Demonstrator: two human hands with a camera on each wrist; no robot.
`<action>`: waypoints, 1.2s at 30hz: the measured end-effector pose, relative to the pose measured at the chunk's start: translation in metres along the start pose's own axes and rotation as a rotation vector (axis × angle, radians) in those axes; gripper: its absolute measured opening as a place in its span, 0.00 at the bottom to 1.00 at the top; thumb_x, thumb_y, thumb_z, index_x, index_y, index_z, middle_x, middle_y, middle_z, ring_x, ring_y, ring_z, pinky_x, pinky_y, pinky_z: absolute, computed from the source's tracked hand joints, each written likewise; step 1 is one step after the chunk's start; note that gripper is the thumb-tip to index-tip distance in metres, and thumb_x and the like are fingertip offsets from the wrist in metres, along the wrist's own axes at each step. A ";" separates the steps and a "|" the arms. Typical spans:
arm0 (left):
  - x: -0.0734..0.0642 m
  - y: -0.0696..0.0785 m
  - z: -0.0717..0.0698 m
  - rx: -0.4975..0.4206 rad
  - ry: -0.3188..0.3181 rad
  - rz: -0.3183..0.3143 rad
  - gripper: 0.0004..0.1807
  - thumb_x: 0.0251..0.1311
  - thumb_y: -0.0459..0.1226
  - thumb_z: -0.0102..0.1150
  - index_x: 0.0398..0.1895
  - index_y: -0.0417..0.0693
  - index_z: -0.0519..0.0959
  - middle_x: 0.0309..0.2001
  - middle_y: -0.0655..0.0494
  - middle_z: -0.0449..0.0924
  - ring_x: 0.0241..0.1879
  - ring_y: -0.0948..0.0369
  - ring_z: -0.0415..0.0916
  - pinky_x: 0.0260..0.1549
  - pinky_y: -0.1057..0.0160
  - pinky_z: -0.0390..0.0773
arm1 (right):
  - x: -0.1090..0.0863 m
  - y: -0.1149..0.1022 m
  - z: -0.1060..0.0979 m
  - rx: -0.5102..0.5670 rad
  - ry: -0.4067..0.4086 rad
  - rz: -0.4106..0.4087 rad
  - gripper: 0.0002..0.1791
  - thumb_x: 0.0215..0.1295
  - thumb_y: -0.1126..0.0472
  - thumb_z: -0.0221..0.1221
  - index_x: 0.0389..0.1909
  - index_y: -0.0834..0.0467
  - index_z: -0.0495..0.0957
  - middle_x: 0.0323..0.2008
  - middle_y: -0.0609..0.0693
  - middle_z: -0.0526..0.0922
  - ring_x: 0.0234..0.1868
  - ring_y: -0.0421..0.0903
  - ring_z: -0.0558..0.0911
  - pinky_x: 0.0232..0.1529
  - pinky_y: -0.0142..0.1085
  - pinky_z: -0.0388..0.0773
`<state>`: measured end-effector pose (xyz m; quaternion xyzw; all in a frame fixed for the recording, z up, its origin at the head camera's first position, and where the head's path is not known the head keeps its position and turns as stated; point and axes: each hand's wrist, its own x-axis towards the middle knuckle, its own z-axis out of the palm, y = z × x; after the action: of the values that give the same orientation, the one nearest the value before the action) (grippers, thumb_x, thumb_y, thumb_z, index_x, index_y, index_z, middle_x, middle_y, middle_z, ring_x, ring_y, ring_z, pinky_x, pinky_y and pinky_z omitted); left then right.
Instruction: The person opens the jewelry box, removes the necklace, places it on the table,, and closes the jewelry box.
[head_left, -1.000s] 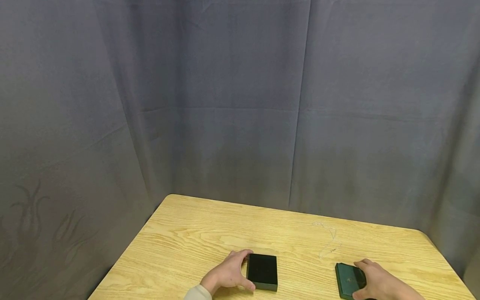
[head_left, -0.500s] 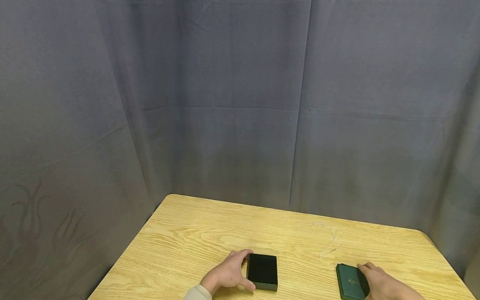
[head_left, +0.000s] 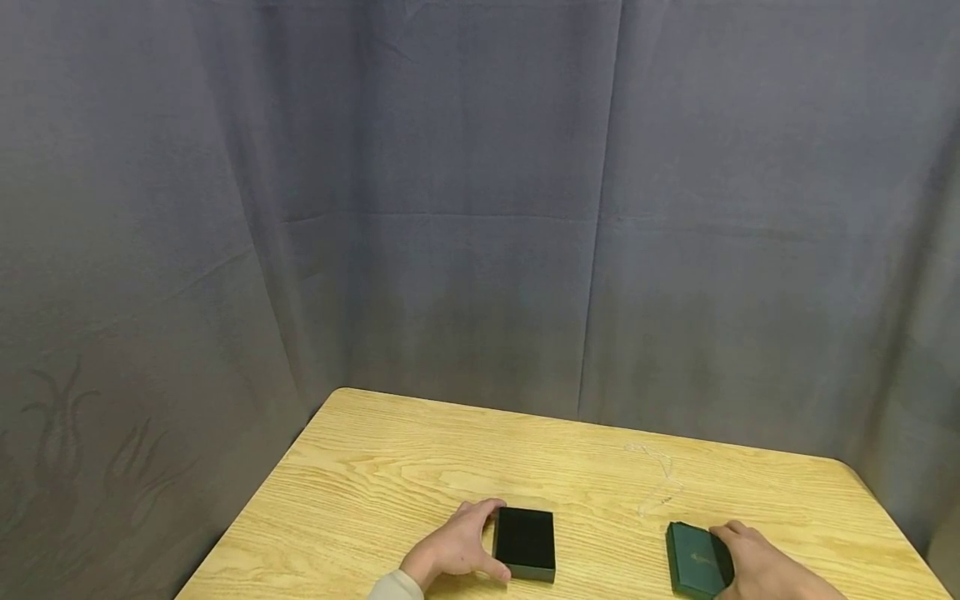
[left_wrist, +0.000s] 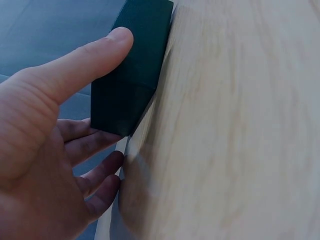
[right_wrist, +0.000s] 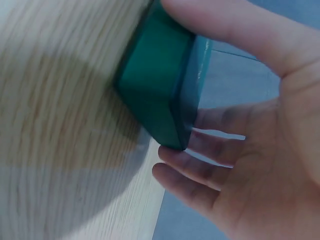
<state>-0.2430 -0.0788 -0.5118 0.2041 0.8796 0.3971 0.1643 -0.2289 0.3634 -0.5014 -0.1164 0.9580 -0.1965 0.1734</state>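
Dark green sides and a black inner face mark the small box [head_left: 525, 540] at the front middle of the table in the head view. My left hand [head_left: 459, 543] grips it from the left, thumb [left_wrist: 107, 55] on the near side and fingers at the far end. Further right lies a green box lid [head_left: 693, 560] with a small gold mark on top. My right hand [head_left: 761, 568] holds this lid from its right side and covers part of it. In the right wrist view the thumb [right_wrist: 220, 20] lies along the lid's green side wall.
A thin, pale necklace chain [head_left: 667, 477] lies loosely on the wood-grain table [head_left: 420, 442], beyond and between the two box parts. Grey curtains [head_left: 465, 250] hang behind the table and along its left side.
The green lid has shifted and turned slightly under my right hand, ending a little further left and away from me. My left hand, the box and the chain have stayed put.
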 end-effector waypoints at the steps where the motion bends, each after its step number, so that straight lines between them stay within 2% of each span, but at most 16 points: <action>1: 0.000 0.000 0.000 0.001 0.001 0.001 0.51 0.37 0.47 0.78 0.67 0.50 0.63 0.60 0.54 0.66 0.56 0.55 0.61 0.54 0.47 0.66 | -0.002 -0.004 -0.001 0.019 0.016 -0.012 0.54 0.36 0.42 0.76 0.57 0.76 0.66 0.51 0.68 0.70 0.50 0.66 0.71 0.45 0.58 0.70; 6: 0.000 0.000 0.001 -0.007 -0.002 -0.002 0.51 0.37 0.47 0.78 0.67 0.50 0.63 0.60 0.54 0.66 0.56 0.55 0.61 0.54 0.46 0.66 | -0.009 -0.020 -0.002 0.011 0.066 -0.048 0.53 0.35 0.45 0.76 0.57 0.75 0.66 0.52 0.65 0.69 0.50 0.62 0.71 0.44 0.53 0.71; 13: 0.000 -0.002 0.002 -0.020 -0.012 0.004 0.51 0.37 0.47 0.78 0.68 0.49 0.62 0.61 0.53 0.65 0.57 0.55 0.60 0.55 0.45 0.65 | -0.010 -0.032 0.002 0.007 0.124 -0.154 0.52 0.37 0.46 0.74 0.59 0.73 0.65 0.52 0.65 0.69 0.48 0.59 0.71 0.37 0.49 0.71; 21: 0.002 -0.005 0.003 -0.022 -0.006 0.003 0.51 0.37 0.47 0.78 0.68 0.51 0.62 0.61 0.53 0.65 0.56 0.56 0.60 0.54 0.46 0.66 | -0.004 -0.051 0.007 0.015 0.133 -0.149 0.52 0.38 0.42 0.73 0.60 0.69 0.65 0.52 0.61 0.70 0.47 0.57 0.70 0.37 0.49 0.71; 27: 0.002 -0.004 0.002 -0.019 -0.005 0.000 0.51 0.37 0.47 0.78 0.68 0.50 0.62 0.61 0.54 0.65 0.56 0.57 0.60 0.55 0.47 0.65 | -0.002 -0.066 0.007 -0.031 0.186 -0.185 0.52 0.39 0.38 0.72 0.60 0.68 0.67 0.52 0.58 0.70 0.48 0.53 0.71 0.37 0.45 0.72; 36: 0.001 -0.003 0.001 -0.024 -0.003 -0.002 0.52 0.37 0.48 0.78 0.68 0.49 0.62 0.60 0.54 0.65 0.56 0.57 0.60 0.55 0.47 0.64 | 0.006 -0.084 0.008 -0.046 0.218 -0.234 0.54 0.42 0.32 0.68 0.60 0.69 0.67 0.51 0.55 0.70 0.49 0.52 0.71 0.40 0.47 0.73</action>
<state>-0.2443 -0.0791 -0.5145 0.2019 0.8748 0.4070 0.1683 -0.2185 0.2833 -0.4747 -0.2090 0.9553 -0.2047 0.0417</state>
